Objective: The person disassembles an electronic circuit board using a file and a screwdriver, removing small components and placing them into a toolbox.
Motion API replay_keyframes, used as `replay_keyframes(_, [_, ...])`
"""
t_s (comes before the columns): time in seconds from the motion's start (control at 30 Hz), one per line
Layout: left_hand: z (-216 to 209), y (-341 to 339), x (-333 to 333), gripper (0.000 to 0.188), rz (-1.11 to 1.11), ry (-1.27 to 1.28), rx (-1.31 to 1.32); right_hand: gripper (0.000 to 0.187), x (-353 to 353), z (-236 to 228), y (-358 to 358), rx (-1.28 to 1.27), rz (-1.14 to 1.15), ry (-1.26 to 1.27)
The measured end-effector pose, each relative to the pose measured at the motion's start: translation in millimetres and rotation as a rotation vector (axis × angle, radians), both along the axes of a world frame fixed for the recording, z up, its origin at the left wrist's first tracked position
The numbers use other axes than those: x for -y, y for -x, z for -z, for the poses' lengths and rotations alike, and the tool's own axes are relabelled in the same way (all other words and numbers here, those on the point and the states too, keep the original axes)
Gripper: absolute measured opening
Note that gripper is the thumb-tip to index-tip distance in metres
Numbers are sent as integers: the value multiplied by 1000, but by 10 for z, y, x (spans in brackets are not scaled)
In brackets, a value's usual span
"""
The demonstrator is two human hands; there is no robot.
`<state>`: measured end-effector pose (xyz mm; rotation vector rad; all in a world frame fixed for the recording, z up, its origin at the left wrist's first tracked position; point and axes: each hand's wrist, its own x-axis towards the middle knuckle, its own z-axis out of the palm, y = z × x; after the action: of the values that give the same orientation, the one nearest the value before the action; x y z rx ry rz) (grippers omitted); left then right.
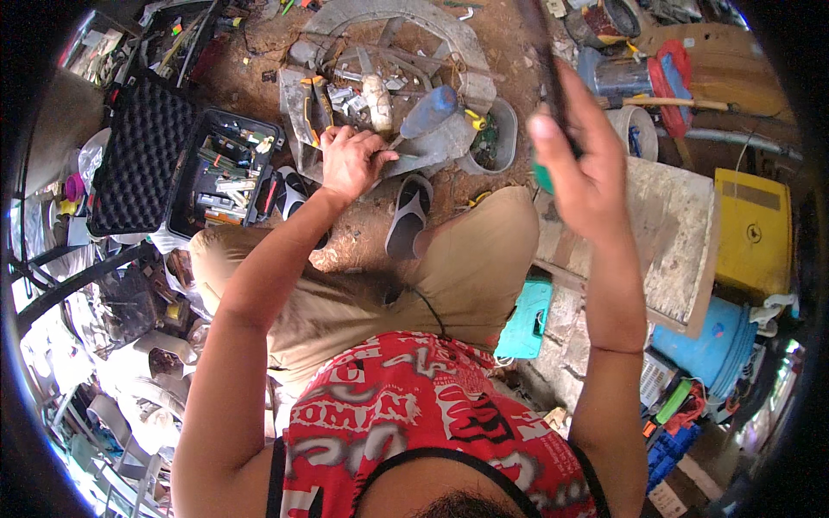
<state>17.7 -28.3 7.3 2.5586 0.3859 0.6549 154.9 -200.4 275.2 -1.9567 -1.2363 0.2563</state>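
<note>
My left hand [352, 161] is low over a grey metal block [432, 154], its fingers bent and closed; whatever they pinch is hidden. Close by its thumb, a tool with a thick blue handle [429, 112] lies slanted, its thin shaft pointing toward the fingers. Orange-and-black handled pliers [316, 105] stand just beyond the fingertips. A tool with a worn whitish handle [376, 102] is a little farther right. Raised at the right, my right hand [580, 164] is closed around a long dark bar or handle [546, 60], smeared by motion; its far end leaves the picture.
An open black foam-lined case [226, 173] of small parts is at the left. A grey tub [501, 138] stands right of the block. A worn board [639, 233], a yellow case [753, 229] and a blue bucket [712, 341] are at the right. My sandals [408, 216] are near the block.
</note>
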Motion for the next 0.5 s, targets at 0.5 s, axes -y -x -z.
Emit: replay_keyframes(0.5, [-33,-9,-9,31,-7,-30,0,44,235,-478,53,409,238,-38])
